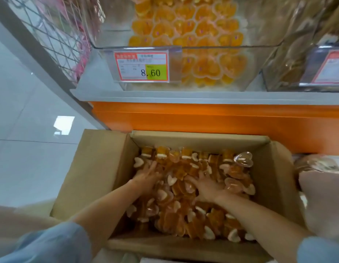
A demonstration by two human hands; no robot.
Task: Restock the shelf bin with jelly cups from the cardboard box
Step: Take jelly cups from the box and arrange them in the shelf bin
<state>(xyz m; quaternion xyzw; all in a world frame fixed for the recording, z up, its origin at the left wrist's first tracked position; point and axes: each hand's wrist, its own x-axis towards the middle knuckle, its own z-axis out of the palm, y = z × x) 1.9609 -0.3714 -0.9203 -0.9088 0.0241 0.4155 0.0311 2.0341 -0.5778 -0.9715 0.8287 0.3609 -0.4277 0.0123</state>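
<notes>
Cardboard box (100, 168) below shelf: approx. full, loose orange jelly cups (184, 215). L hand (146, 177) + R hand (208, 186) in pile, fingers straight/spread, gripping nothing. Shelf bin (256, 76) above: same cups, neat rows.

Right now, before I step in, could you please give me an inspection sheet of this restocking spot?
Surface: glossy pale floor; grey shelf above an orange panel.
Job's things: cardboard box full of jelly cups; clear bin part filled with more.
Clutter: pale bag right of the box.
Hands: left hand and right hand, fingers spread among the cups, gripping none.
Cables: nothing seen.
Surroundings: price tag on the bin, wire rack left, second bin right.
</notes>
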